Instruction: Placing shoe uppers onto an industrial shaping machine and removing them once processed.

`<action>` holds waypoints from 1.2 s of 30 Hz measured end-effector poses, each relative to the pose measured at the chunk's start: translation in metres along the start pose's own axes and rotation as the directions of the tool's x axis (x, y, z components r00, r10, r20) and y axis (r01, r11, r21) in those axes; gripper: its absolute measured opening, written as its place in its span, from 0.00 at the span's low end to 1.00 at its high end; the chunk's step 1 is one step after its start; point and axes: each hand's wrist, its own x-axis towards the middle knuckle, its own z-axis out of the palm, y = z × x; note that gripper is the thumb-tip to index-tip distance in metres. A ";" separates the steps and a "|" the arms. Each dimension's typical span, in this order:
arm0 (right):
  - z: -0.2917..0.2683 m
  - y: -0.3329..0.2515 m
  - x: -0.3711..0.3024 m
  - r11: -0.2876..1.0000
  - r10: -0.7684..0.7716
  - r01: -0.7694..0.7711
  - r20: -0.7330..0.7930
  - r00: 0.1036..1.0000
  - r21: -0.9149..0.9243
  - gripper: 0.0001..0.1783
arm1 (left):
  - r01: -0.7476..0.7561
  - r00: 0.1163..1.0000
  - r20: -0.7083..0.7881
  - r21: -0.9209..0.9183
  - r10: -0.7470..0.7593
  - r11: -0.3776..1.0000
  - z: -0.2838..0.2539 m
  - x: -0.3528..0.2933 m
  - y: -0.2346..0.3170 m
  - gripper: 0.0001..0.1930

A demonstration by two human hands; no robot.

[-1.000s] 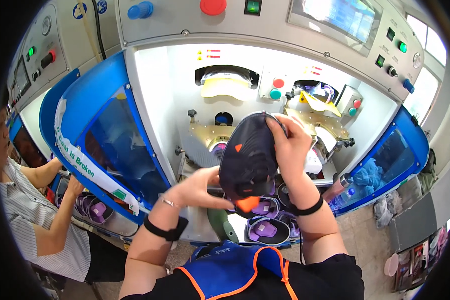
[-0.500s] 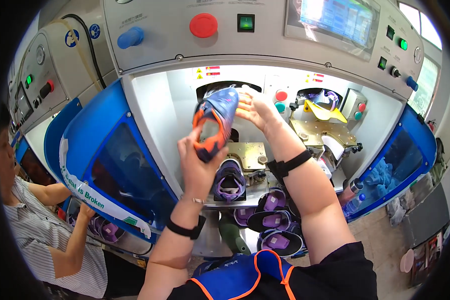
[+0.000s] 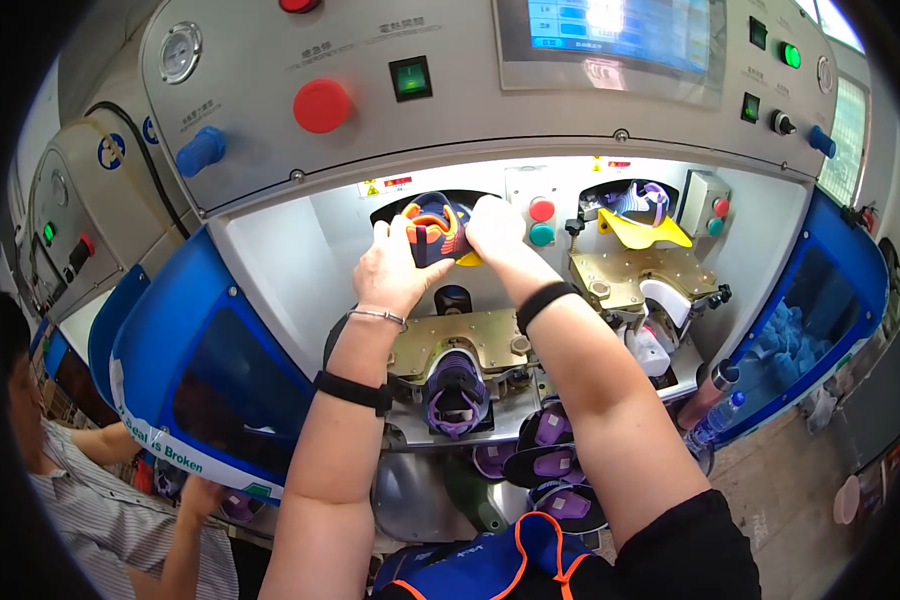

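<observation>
My left hand (image 3: 395, 268) is closed round the heel end of a navy sports shoe (image 3: 448, 240) with an orange collar and lining. Against the shoe's right side presses my right hand (image 3: 494, 228), washed out by the light, its fingertips hidden. Both hands hold the shoe at the mouth of a dark opening in the machine's back wall, over a yellow plate (image 3: 468, 259) that shows only in part. Below them a purple and black shoe (image 3: 456, 395) sits heel toward me at a brass-coloured clamp plate (image 3: 470, 335).
A second brass-coloured plate (image 3: 635, 272) stands at right, below a purple-grey shoe (image 3: 642, 203) on a yellow plate. Red and green buttons (image 3: 541, 222) lie between the stations. Several purple-lined shoes (image 3: 552, 428) are below. A bottle (image 3: 715, 420) stands at right; a person (image 3: 120, 500) works at left.
The navy shoe has gone from upright, sole turned away, to lying level at the back opening. My right hand has closed on its side. The view has shifted, with the panel now lower.
</observation>
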 end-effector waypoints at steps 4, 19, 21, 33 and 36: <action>-0.016 0.000 -0.060 0.971 -0.163 0.196 -0.221 0.962 0.140 0.12 | 0.032 0.999 0.036 0.128 -0.037 0.991 0.007 0.019 -0.012 0.43; -0.014 0.074 -0.122 0.987 -0.153 0.154 0.030 0.988 -0.039 0.15 | 0.065 0.997 0.021 0.127 -0.068 0.990 0.029 0.037 0.002 0.45; -0.025 0.075 -0.126 0.980 -0.193 0.193 -0.001 0.981 0.040 0.14 | 0.074 0.996 0.042 0.103 -0.078 0.992 0.027 0.034 0.002 0.45; -0.120 0.172 -0.051 0.945 -0.247 0.326 -0.605 0.757 0.023 0.09 | -0.215 0.913 -0.351 0.013 0.206 0.977 -0.011 -0.055 0.063 0.34; -0.153 0.217 0.001 0.999 0.042 -0.049 -0.237 0.971 -0.021 0.20 | -0.313 0.916 -0.279 -0.049 0.288 0.949 -0.027 -0.095 0.092 0.27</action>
